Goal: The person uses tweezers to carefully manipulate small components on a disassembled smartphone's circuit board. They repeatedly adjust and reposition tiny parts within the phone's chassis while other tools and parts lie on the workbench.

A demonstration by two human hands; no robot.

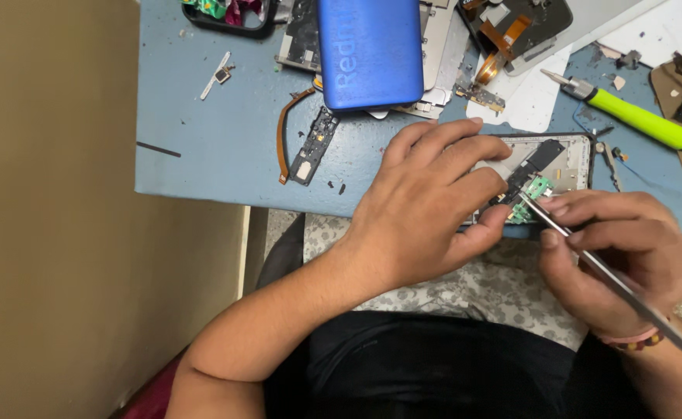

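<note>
An opened phone frame (578,159) lies at the near edge of the blue worktop (209,140). My left hand (426,206) rests on it, fingers spread over its left part, thumb beside a small green circuit board (539,188) and a black part (539,159). My right hand (616,252) grips metal tweezers (589,256) whose tip touches the green board.
A blue phone back cover (370,50) lies at the back, over grey phone frames. A black speaker module with an orange flex cable (310,147) lies left of my hand. A green-handled screwdriver (640,116) lies at the right. Small screws and parts are scattered around.
</note>
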